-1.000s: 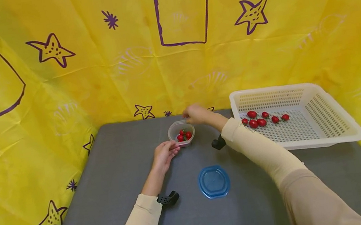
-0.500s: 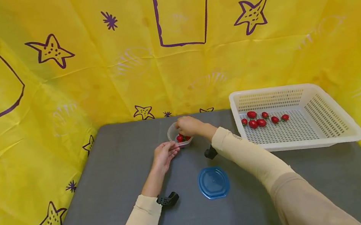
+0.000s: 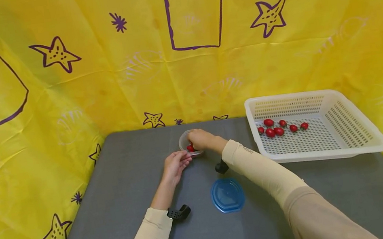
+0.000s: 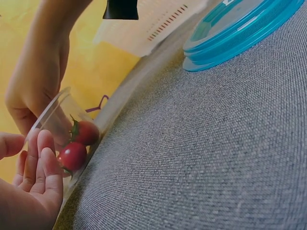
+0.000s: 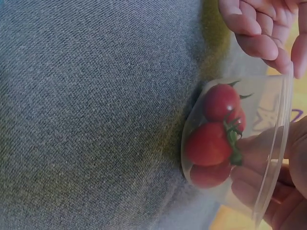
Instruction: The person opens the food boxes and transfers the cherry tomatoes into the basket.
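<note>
A small clear plastic container (image 3: 184, 140) stands near the table's back edge, with several red cherry tomatoes (image 5: 209, 143) at its bottom. My left hand (image 3: 176, 165) pinches the near side of its rim between thumb and fingers. Inside the container is my right hand (image 3: 201, 139), reaching down over the far side of the rim. In the right wrist view, its thumb and fingertips (image 5: 243, 178) close around the green stem of one cherry tomato. From the head view, this hand hides most of the tomatoes.
A blue lid (image 3: 227, 195) lies on the grey table (image 3: 208, 235), nearer to me than the container. To the right stands a white perforated basket (image 3: 328, 153) with several more cherry tomatoes (image 3: 279, 131). A yellow patterned cloth (image 3: 200, 77) hangs behind and beside the table.
My right hand has moved left from beyond the container's rim and down into it, among the tomatoes. My left hand has stayed at the rim.
</note>
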`<act>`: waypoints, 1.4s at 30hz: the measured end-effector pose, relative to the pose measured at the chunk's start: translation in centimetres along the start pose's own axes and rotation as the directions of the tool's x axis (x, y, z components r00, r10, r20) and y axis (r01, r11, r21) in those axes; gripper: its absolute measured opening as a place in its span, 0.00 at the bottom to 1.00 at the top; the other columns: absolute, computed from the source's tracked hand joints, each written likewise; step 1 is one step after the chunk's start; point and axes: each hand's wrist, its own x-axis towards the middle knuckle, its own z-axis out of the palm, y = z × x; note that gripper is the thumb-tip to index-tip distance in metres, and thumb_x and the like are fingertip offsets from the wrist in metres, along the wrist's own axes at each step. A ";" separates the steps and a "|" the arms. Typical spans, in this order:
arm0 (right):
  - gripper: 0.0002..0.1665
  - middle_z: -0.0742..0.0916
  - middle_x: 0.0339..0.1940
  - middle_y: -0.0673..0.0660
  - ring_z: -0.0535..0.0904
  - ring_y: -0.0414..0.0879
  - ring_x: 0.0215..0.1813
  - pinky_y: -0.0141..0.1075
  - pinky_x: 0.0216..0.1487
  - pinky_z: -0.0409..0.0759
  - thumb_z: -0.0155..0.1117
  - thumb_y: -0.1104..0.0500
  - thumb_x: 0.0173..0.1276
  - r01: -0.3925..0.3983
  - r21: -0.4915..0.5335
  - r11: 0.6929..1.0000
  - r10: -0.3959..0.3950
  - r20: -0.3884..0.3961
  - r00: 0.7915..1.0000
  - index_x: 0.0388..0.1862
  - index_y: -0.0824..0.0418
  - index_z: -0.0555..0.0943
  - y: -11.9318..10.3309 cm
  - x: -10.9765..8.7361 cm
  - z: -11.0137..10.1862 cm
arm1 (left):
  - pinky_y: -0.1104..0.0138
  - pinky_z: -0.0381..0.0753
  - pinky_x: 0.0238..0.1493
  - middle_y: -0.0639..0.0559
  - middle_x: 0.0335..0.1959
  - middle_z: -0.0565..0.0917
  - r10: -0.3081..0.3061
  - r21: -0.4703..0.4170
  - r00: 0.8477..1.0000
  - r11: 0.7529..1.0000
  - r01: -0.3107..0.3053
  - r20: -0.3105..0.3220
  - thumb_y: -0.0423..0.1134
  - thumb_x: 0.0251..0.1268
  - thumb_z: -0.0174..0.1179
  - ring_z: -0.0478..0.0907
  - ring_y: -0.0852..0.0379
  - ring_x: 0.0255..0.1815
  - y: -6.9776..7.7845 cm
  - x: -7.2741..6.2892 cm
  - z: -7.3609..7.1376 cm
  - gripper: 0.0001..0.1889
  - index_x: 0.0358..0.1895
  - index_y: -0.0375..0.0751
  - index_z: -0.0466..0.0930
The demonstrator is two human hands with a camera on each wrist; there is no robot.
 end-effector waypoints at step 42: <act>0.04 0.84 0.30 0.57 0.73 0.49 0.34 0.39 0.44 0.76 0.61 0.67 0.63 0.000 -0.070 0.998 0.001 0.021 1.000 0.32 0.62 0.83 0.0 0.5 0.0 | 0.73 0.81 0.33 0.56 0.23 0.84 -0.004 0.003 1.000 1.000 0.004 -0.008 0.32 0.69 0.54 0.82 0.63 0.25 0.0 0.2 -0.1 0.02 0.37 0.37 0.75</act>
